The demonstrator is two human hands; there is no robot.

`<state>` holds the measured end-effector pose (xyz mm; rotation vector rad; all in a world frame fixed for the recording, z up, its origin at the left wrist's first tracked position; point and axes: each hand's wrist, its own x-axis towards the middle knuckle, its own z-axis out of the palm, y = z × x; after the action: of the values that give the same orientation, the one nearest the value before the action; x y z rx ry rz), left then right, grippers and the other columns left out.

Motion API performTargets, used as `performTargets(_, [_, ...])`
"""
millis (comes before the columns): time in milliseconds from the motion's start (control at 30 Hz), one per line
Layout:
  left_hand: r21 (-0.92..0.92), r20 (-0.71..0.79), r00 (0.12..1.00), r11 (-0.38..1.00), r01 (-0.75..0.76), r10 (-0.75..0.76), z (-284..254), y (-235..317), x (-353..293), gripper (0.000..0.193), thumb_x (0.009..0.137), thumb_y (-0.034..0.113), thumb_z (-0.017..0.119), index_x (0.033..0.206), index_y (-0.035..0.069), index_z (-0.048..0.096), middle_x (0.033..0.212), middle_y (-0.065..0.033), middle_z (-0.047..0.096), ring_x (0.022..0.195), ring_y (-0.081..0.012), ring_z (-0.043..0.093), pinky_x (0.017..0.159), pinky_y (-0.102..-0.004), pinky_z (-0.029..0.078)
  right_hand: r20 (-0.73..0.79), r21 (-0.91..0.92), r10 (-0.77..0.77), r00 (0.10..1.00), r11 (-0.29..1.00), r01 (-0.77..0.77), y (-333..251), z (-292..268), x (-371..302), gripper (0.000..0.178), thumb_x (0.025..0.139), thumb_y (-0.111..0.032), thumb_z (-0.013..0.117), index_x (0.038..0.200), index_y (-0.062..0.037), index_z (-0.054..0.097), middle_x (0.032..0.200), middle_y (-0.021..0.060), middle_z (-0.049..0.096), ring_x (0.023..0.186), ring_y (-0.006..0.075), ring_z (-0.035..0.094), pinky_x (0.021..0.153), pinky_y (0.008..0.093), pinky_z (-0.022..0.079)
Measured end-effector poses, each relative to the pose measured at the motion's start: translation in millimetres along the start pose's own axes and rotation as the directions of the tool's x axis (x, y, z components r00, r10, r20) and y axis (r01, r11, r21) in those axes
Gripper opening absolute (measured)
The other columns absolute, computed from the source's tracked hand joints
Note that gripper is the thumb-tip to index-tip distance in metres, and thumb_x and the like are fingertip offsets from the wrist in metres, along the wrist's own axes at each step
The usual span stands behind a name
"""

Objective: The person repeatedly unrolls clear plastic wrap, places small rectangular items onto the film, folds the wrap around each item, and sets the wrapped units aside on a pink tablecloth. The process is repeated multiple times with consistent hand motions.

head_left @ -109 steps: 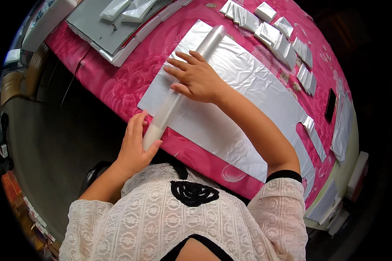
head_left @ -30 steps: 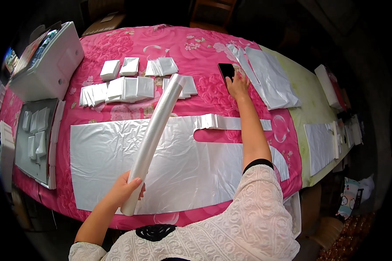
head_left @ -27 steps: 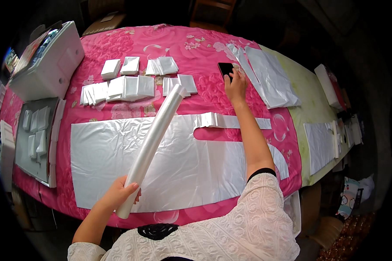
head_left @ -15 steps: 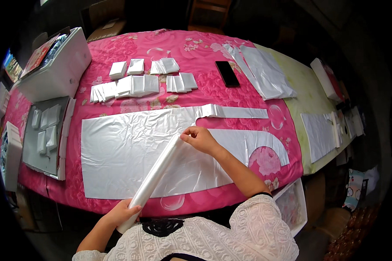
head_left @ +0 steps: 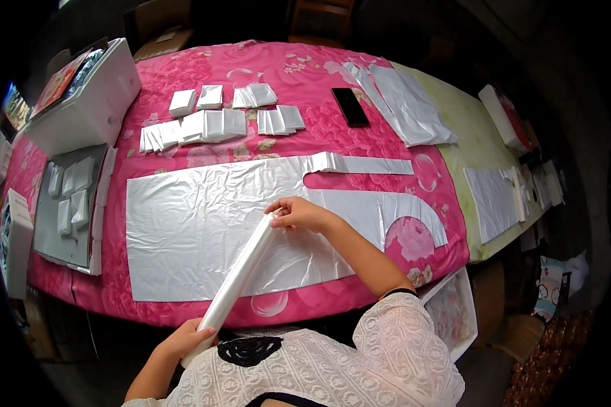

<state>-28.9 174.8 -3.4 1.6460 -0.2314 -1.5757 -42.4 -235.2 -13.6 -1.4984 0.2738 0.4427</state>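
Note:
A long, narrow folded strip of white plastic apron point(head_left: 237, 277) slants between my hands over the table's near edge. My left hand point(head_left: 188, 337) grips its lower end close to my body. My right hand point(head_left: 297, 214) pinches its upper end with closed fingers. Beneath lies a flat white plastic apron point(head_left: 204, 210), spread out and wrinkled. Its narrow strap point(head_left: 377, 165) runs right along the far side, with a bunched fold at its root, and its right end has a curved cutout. My right forearm hides part of this apron.
Small folded white packets point(head_left: 214, 123) lie in groups beyond the apron. A black phone point(head_left: 350, 107) and loose white film point(head_left: 414, 108) are at the far right. White foam boxes point(head_left: 91, 102) and a grey tray point(head_left: 47, 224) holding packets stand left. A pink floral cloth point(head_left: 285, 146) covers the table.
Both hands keep their hold on the folded apron. My right hand and its end of the strip have shifted slightly left relative to the spread apron. The whole view has shifted slightly.

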Motion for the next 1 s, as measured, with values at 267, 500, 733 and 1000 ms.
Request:
performTargets(267, [-0.017, 0.034, 0.998, 0.999, -0.044, 0.045, -1.7, -5.1, 4.5, 0.041, 0.085, 0.042, 0.059, 0.097, 0.002, 0.056, 0.083, -0.0053, 0.061, 0.077, -0.0134, 0.057, 0.070, -0.0288, 0.046, -0.112, 0.062, -0.064, 0.992, 0.996, 0.071, -1.4, 4.1, -1.7, 0.048, 0.072, -0.011, 0.075, 0.114, -0.0018, 0.054, 0.074, -0.0003, 0.061, 0.060, 0.0041, 0.052, 0.050, 0.0194, 0.039])
performTargets(500, [-0.248, 0.107, 0.987, 0.965, -0.089, 0.119, 2.0, 1.8, 3.6, 0.058, 0.084, 0.050, 0.057, 0.116, 0.002, 0.050, 0.093, -0.0126, 0.063, 0.082, -0.0170, 0.060, 0.075, -0.0308, 0.048, -0.164, -0.004, -0.105, 0.981, 0.994, 0.106, -3.8, -6.5, 7.6, 0.038, 0.070, -0.010, 0.077, 0.098, -0.0043, 0.053, 0.070, 0.0005, 0.061, 0.058, 0.0048, 0.051, 0.049, 0.0202, 0.037])
performTargets(733, [-0.207, 0.083, 0.995, 0.978, -0.036, 0.055, -12.8, -9.6, -8.1, 0.059, 0.081, 0.047, 0.063, 0.114, 0.001, 0.050, 0.092, -0.0109, 0.063, 0.082, -0.0171, 0.060, 0.074, -0.0312, 0.049, -0.266, -0.029, -0.137, 0.954, 0.990, 0.134, -4.6, -32.1, 29.2, 0.036, 0.066, -0.008, 0.079, 0.089, -0.0057, 0.052, 0.069, 0.0014, 0.059, 0.058, 0.0065, 0.050, 0.049, 0.0210, 0.037])
performTargets(1000, [-0.340, 0.100, 0.993, 0.935, 0.096, -0.065, -29.8, -55.9, -51.9, 0.068, 0.073, 0.042, 0.073, 0.119, -0.002, 0.051, 0.105, -0.0086, 0.061, 0.095, -0.0160, 0.058, 0.086, -0.0314, 0.045, -0.461, -0.207, -0.116, 0.880, 0.978, 0.020, -25.9, -75.9, 45.5, 0.031, 0.067, -0.007, 0.078, 0.086, -0.0034, 0.054, 0.075, 0.0032, 0.057, 0.062, 0.0079, 0.053, 0.055, 0.0222, 0.043])
